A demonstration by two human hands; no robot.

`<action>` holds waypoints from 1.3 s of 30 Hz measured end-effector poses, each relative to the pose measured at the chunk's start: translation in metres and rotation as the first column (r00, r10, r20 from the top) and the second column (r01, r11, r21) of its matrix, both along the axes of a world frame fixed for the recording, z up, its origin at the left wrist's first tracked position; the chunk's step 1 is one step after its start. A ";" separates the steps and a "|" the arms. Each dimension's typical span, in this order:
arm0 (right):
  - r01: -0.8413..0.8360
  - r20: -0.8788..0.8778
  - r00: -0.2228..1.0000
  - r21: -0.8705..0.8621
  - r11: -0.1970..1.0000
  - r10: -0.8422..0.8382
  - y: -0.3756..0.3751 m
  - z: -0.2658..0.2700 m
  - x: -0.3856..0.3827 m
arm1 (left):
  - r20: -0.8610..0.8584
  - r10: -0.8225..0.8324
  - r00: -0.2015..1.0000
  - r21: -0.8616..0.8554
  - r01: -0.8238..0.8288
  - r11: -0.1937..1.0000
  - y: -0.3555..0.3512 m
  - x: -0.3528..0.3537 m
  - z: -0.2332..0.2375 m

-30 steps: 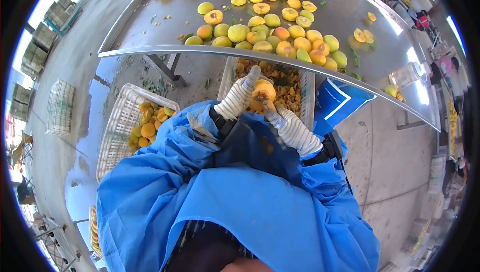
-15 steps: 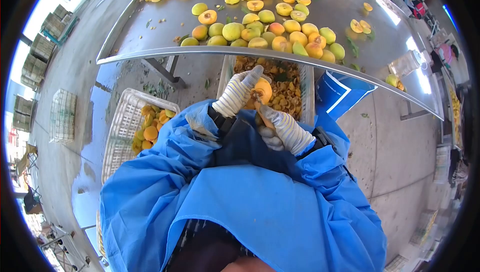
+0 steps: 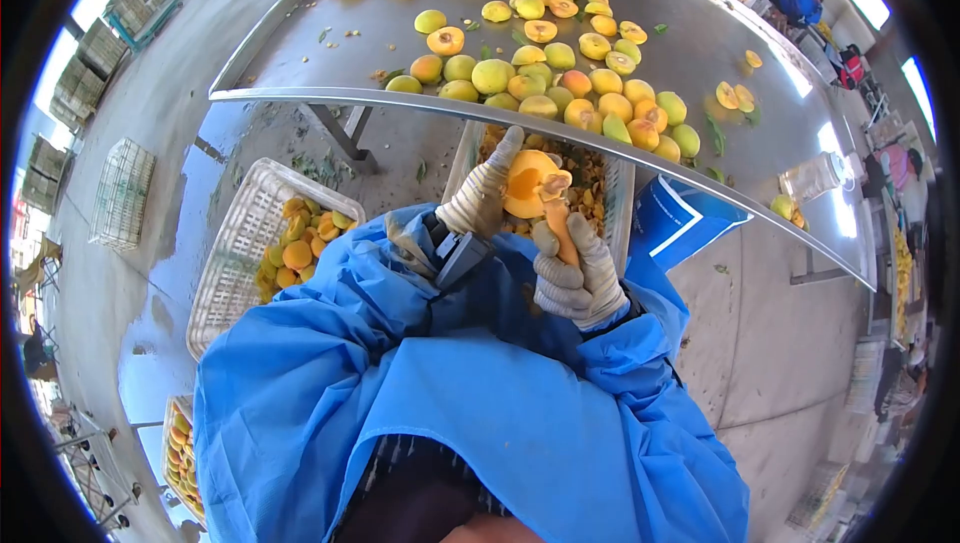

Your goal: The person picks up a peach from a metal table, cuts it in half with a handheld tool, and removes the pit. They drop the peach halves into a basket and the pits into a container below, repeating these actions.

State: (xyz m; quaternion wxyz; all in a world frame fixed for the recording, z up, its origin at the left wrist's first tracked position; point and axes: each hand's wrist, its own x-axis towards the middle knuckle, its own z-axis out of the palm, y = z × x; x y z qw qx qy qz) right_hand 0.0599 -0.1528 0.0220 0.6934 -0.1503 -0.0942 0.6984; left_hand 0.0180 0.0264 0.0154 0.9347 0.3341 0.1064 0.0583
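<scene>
My gloved left hand [image 3: 482, 193] grips a yellow peach half [image 3: 522, 186], its cut face turned up, with the thumb standing up beside it. Wrapped in the fingers of my gloved right hand [image 3: 582, 278] is an orange-handled tool [image 3: 560, 235]. A lump of flesh or pit [image 3: 552, 186] sits at the tool's upper end, against the edge of the peach half; the tip itself is hidden. Both hands are over a crate [image 3: 622, 205] holding peach scraps, just in front of the metal table's [image 3: 330, 53] near edge.
Whole peaches [image 3: 492, 76] and cut halves [image 3: 540, 31] lie across the table. At its right stands a clear plastic jar [image 3: 808, 178]. Below are a blue bag-like container [image 3: 672, 221] and, to the left, a white crate [image 3: 228, 253] with peaches. A person [image 3: 800, 1] is far right.
The right hand has turned palm-up, and the tool's end with the lump has come up out of the peach half. My left hand still holds the half, now tilted to show its hollow.
</scene>
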 end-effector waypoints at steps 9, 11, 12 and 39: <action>0.652 0.735 -0.516 0.003 0.758 0.441 -0.045 -0.005 0.037 | 0.004 0.330 0.944 0.596 -0.267 0.757 0.078 -0.082 0.033; 0.622 0.753 -0.503 -0.025 0.782 0.425 -0.052 0.002 0.034 | -0.052 0.422 0.905 0.718 -0.260 0.646 0.106 -0.124 0.044; 0.605 0.763 -0.495 -0.040 0.795 0.415 -0.054 0.006 0.032 | -0.101 0.482 0.870 0.776 -0.235 0.585 0.116 -0.146 0.049; 0.549 0.929 -0.236 -0.114 0.828 0.284 -0.059 0.029 0.033 | -0.288 0.115 0.951 0.870 0.310 -0.383 0.063 0.225 0.034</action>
